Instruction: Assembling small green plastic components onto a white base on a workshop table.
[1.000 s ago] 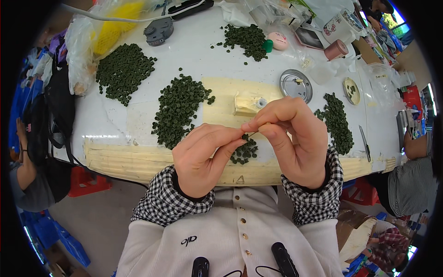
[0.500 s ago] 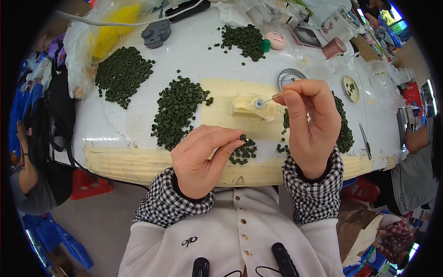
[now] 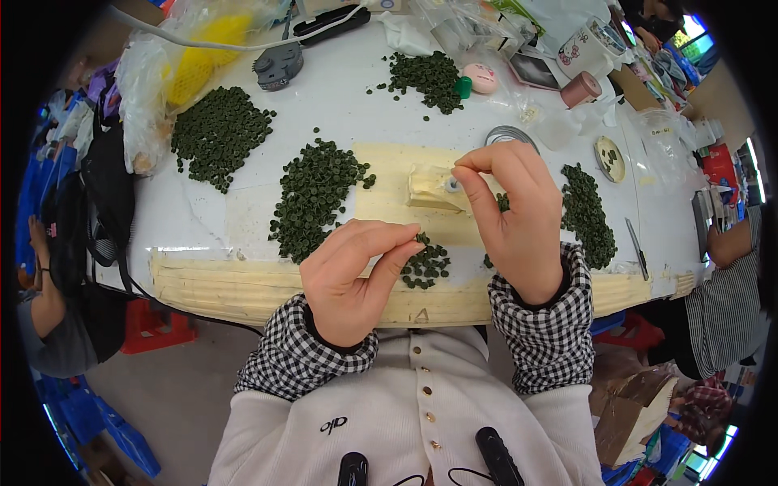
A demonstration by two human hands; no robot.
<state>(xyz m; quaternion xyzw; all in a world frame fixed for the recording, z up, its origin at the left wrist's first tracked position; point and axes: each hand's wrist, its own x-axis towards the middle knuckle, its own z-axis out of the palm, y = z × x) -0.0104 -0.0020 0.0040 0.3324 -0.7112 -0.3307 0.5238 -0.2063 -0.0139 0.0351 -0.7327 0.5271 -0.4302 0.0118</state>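
My left hand (image 3: 356,275) is closed in a pinch above the front of the table, with a small dark green round piece (image 3: 421,237) at its fingertips. Just beyond those fingers lies a little heap of similar green pieces (image 3: 427,266). My right hand (image 3: 519,219) is pinched too, its fingertips right over a tape-wrapped block (image 3: 429,193) with a small whitish nozzle (image 3: 453,185). The thin metal rod in that pinch half a second ago is now hidden by the fingers or too fine to make out.
Larger piles of green pieces lie at the left (image 3: 312,198), far left (image 3: 219,134), back (image 3: 428,79) and right (image 3: 589,215). A wire coil (image 3: 510,136), round dish (image 3: 609,158), tweezers-like tool (image 3: 637,247), thread spool (image 3: 580,89) and mug (image 3: 590,49) stand around. People sit at both sides.
My right hand has moved left and slightly back, its fingertips now at the nozzle, covering it partly. My left hand stays nearly still; the green piece between its fingertips shows less.
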